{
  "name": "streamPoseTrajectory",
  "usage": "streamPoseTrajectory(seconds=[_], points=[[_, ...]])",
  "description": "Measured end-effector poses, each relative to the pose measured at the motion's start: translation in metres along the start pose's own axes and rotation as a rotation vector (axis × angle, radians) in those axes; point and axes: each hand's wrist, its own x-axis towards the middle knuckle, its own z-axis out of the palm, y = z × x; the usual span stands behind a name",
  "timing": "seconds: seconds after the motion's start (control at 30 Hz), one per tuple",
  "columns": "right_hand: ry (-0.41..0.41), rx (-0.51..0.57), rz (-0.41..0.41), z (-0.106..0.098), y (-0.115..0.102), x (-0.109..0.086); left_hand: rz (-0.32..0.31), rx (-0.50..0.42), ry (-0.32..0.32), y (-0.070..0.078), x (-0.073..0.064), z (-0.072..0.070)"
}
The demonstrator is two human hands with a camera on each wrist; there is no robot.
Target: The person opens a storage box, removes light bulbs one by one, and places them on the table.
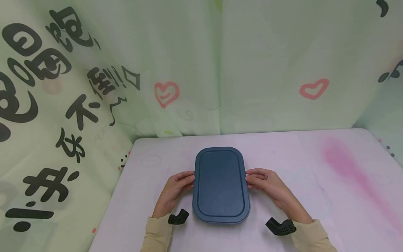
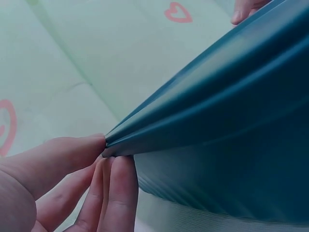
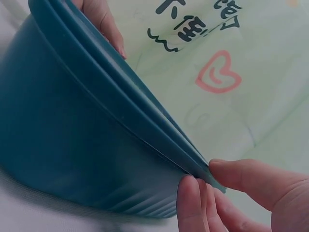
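A dark blue rectangular container with a fitted lid [image 1: 221, 183] stands upright on the table in the middle of the head view, its long sides pointing away from me. My left hand [image 1: 174, 191] is at its left long side, where thumb and fingers pinch the lid's rim, thumb on top and fingertips underneath. At the opposite side my right hand [image 1: 273, 187] pinches the rim in the same manner. Both wrist views show the container's smooth wall [image 3: 72, 130] below the overhanging rim, with fine ribs low near the base. The lid hides what is inside.
The table has a pale pinkish cloth [image 1: 289, 154] with a pink smear [image 1: 343, 157] at right. Light green curtains [image 1: 258, 52] with black characters and red hearts hang behind and at the left. A black wrist camera [image 1: 281, 226] sits at each sleeve cuff.
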Motion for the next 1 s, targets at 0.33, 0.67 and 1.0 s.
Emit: streamPoseTrajectory(seconds=[0.33, 0.67, 1.0], points=[[-0.004, -0.002, -0.026, 0.004, -0.008, -0.003, 0.021, 0.018, -0.010, 0.000, -0.003, -0.002], [0.006, -0.029, -0.037, 0.007, -0.010, -0.003, 0.026, 0.016, -0.014, 0.009, -0.006, -0.004], [-0.020, -0.042, -0.108, 0.015, -0.020, -0.006, 0.029, 0.036, 0.008, 0.015, -0.009, -0.014]])
